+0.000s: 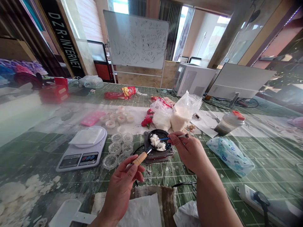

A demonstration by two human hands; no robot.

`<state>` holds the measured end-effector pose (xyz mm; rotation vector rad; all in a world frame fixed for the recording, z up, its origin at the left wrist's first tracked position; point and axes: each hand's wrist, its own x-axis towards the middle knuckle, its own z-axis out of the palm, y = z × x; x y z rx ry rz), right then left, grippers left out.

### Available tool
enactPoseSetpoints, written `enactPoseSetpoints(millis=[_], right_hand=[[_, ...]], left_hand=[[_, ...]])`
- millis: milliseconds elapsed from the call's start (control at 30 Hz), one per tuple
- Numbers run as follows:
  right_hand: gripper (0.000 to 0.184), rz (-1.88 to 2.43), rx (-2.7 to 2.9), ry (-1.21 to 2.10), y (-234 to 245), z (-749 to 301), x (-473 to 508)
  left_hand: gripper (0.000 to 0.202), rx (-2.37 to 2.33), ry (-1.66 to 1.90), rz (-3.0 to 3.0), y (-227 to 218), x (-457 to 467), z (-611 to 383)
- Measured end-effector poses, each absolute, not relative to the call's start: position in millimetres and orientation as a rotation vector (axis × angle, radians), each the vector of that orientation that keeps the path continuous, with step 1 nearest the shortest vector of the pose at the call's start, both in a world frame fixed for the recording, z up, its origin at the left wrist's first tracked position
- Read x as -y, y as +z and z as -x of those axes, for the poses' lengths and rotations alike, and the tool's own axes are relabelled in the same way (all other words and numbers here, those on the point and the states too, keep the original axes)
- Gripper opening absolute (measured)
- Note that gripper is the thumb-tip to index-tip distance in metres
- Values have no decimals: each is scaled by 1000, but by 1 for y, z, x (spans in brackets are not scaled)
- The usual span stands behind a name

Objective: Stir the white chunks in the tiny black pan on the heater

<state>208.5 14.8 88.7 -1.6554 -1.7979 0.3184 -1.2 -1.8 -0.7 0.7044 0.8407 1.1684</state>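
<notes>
My left hand point(126, 176) grips the wooden handle of a small black frying pan point(168, 145). The pan rests on or just over a dark square hot plate point(157, 159); I cannot tell whether they touch. Several white lumps point(155, 140) lie inside the pan. Between the fingers of my right hand point(186, 146) is a thin stick point(163, 139), blue toward its lower end, whose tip reaches the white lumps. Left of the hot plate stand several clear glass cups point(115, 148), and behind them several small cups with pale filling point(113, 118).
A white kitchen scale point(99, 148) stands left, with crumbled white pieces point(26, 192) nearer me. Bags of white material point(182, 115) sit behind the pan. At right are a shaker bottle point(228, 123), a tissue pack point(229, 156) and a power strip point(251, 197). A black cable point(184, 183) crosses the mat.
</notes>
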Motion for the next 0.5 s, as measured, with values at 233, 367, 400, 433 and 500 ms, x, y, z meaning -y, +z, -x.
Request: enactPoseSetpoints(millis=[233, 367, 400, 433, 500], right_hand=[[32, 1751, 1837, 315, 91, -203, -17], [29, 1731, 1780, 258, 92, -206, -18], [29, 1746, 1795, 244, 91, -207, -18], [30, 1766, 1813, 236, 91, -207, -19], [31, 1790, 1809, 223, 90, -208, -21]], left_hand=[[29, -836, 1159, -708, 1, 2, 1], [30, -842, 1165, -699, 1, 2, 2], [29, -845, 1166, -696, 1, 2, 2], [29, -846, 1167, -694, 2, 2, 2], [30, -844, 1163, -693, 3, 3, 2]])
